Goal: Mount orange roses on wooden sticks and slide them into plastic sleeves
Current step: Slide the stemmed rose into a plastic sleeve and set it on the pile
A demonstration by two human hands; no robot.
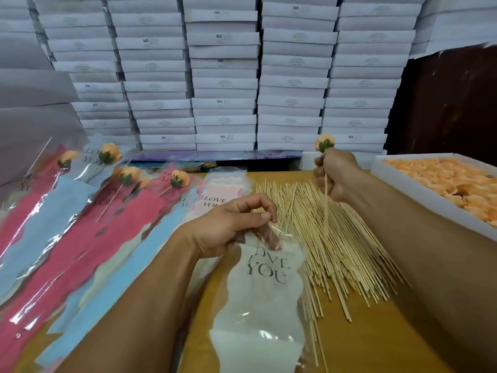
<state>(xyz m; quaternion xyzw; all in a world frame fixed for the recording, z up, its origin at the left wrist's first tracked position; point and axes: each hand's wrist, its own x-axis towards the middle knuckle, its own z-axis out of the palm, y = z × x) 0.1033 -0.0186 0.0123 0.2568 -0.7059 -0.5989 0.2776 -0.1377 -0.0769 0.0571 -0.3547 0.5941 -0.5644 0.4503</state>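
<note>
My right hand (333, 175) is closed around a thin wooden stick (326, 208) with an orange rose (325, 142) on its top end, held upright above a loose pile of sticks (336, 246). The stick's lower end hangs down toward the pile. My left hand (231, 224) pinches the top edge of a clear and white plastic sleeve (263, 300) printed "LOVE YOU", which lies on the table in front of me. The sleeve's mouth sits under my fingers and I cannot see whether it is parted.
A white tray (419, 189) of loose orange roses stands at the right. Several sleeved roses (126, 176) in pink and blue sleeves lie fanned at the left. A stack of empty sleeves (217, 195) lies beyond my left hand. White boxes (223, 76) are stacked behind the wooden table (376, 340).
</note>
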